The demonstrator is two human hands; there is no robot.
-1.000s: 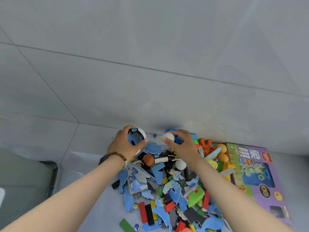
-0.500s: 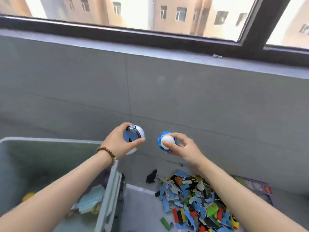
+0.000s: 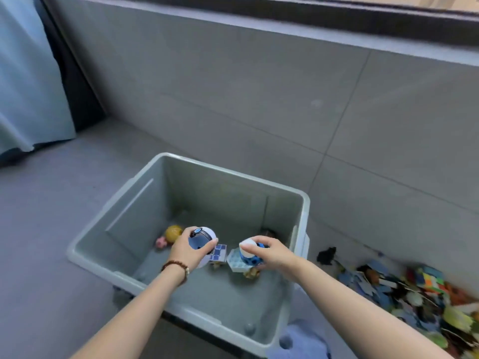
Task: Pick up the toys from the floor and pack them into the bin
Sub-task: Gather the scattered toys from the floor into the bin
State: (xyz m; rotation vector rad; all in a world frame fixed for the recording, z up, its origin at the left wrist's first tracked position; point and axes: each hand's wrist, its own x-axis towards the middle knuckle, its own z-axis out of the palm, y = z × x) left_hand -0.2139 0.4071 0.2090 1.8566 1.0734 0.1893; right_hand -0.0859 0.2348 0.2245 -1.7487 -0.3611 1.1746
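Both my hands hover inside the open grey bin [image 3: 302, 221]. My left hand [image 3: 185, 251], with a bead bracelet at the wrist, grips a blue and white ball toy [image 3: 203, 238]. My right hand [image 3: 270, 253] holds a smaller blue ball with a white cap [image 3: 250, 251]. On the bin's floor lie a yellow ball [image 3: 174, 232], a pink piece [image 3: 161, 242], a blue checkered tile [image 3: 218, 252] and a pale blue plate [image 3: 235, 261]. A heap of mixed toys [image 3: 414, 294] covers the floor at the right.
A grey tiled wall [image 3: 259, 99] rises just behind the bin under a dark window frame. A light blue curtain [image 3: 26, 73] hangs at the far left. A black toy [image 3: 326, 255] lies between bin and heap. Blue cloth [image 3: 303, 340] shows at the bottom edge.
Both hands lifted the two ball toys off the toy heap and carried them left. They now hang over the inside of the bin, and my view has swung left and down.
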